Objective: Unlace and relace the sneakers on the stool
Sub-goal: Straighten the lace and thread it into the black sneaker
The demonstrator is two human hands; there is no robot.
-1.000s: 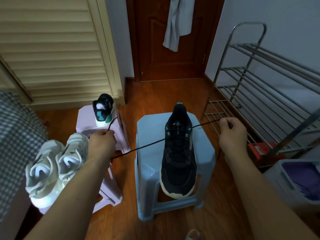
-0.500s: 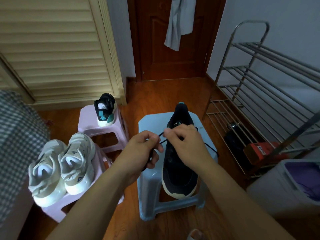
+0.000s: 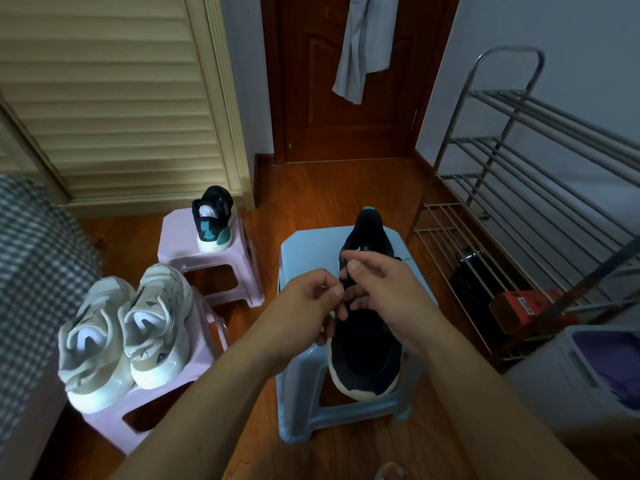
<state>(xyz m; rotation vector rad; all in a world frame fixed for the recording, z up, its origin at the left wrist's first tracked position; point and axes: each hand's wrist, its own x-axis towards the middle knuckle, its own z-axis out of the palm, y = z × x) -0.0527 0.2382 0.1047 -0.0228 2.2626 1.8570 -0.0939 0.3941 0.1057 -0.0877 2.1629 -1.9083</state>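
Black sneaker (image 3: 363,355): lay lengthwise on blue stool (image 3: 304,251).
Left hand (image 3: 304,299): pinched lace (image 3: 346,284) above sneaker.
Right hand (image 3: 384,289): pinched same lace beside it.

Both hands (image 3: 346,296) pinch the lace (image 3: 347,277) over the black sneaker (image 3: 363,358).

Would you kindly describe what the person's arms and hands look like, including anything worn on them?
Both forearms are bare as far as the frame shows, with no sleeves in view. The left hand and right hand wear no gloves, rings, watch or bracelet that can be seen.
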